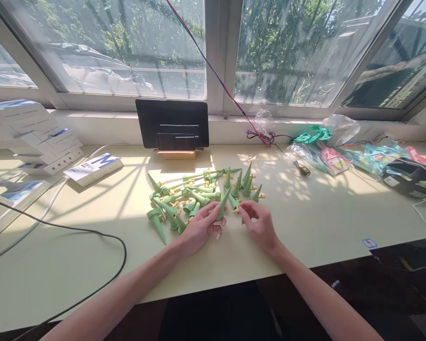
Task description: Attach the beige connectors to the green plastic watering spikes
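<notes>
My left hand (202, 222) is closed on a green plastic watering spike (225, 202), its point tilted up. Just to the right, my right hand (259, 222) pinches a small yellowish piece (235, 210), which looks like a valve; its far end sits close to the held spike, and I cannot tell whether they touch. Behind and left of my hands lies a loose pile of green spikes (170, 208), many with yellowish valves. Several more spikes (246, 182) stand point up behind my right hand.
A tablet (172, 118) leans on a wooden stand at the back. White boxes (28, 137) are stacked at left, near a black cable (102, 233). Plastic bags (326, 151) and a yellow-black tool (301, 168) lie at right. The table's front edge runs beneath my forearms.
</notes>
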`<state>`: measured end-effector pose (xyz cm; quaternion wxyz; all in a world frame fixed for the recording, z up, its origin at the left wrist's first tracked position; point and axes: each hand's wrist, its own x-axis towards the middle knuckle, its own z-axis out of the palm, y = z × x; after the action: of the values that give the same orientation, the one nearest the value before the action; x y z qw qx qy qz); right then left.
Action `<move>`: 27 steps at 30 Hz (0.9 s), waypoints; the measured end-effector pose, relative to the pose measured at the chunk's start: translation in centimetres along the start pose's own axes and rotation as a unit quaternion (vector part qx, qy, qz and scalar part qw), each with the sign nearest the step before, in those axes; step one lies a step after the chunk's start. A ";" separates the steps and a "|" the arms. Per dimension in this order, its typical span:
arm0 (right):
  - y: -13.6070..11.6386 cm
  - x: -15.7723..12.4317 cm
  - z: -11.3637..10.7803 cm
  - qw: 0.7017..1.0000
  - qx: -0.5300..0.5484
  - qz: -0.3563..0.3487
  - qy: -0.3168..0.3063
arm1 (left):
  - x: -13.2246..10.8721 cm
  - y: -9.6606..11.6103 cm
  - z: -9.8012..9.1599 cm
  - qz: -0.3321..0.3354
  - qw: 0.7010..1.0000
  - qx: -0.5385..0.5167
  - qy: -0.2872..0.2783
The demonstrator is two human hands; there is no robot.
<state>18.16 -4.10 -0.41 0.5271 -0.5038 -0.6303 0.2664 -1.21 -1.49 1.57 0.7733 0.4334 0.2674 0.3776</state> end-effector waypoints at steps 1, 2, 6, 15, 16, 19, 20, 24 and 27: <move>0.0 0.0 0.0 1.000 -0.003 -0.002 0.000 | 0.0 0.1 0.0 -0.002 1.000 0.006 0.003; 0.1 0.0 0.0 1.000 -0.005 -0.004 0.000 | 0.0 0.1 0.0 -0.006 1.000 0.010 0.006; 0.1 0.0 0.1 1.000 -0.008 -0.010 0.008 | 0.0 0.0 -0.1 -0.009 1.000 0.014 0.020; -0.2 0.3 0.2 0.993 -0.036 -0.091 0.063 | 0.4 -0.3 -0.2 0.012 0.999 -0.023 0.043; -0.4 0.6 0.2 0.992 -0.041 -0.103 0.063 | 0.4 -0.4 -0.1 0.014 0.999 -0.024 0.044; -1.0 1.7 0.4 0.988 -0.055 -0.131 0.064 | 0.4 -0.4 -0.1 0.017 0.998 -0.032 0.047; -1.0 2.0 0.6 0.987 -0.054 -0.138 0.070 | 0.4 -0.3 -0.1 0.018 0.998 -0.034 0.050; -0.5 2.3 2.0 0.985 -0.033 -0.133 0.107 | 0.4 -0.2 -0.3 0.032 0.997 -0.034 0.057; 0.0 1.9 2.5 0.988 -0.014 -0.113 0.105 | 0.4 -0.2 -0.3 0.039 0.997 -0.022 0.057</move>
<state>15.93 -1.83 -0.44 0.6098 -0.4621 -0.6280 0.1422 -1.20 -1.08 1.23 0.7509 0.4040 0.2856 0.4375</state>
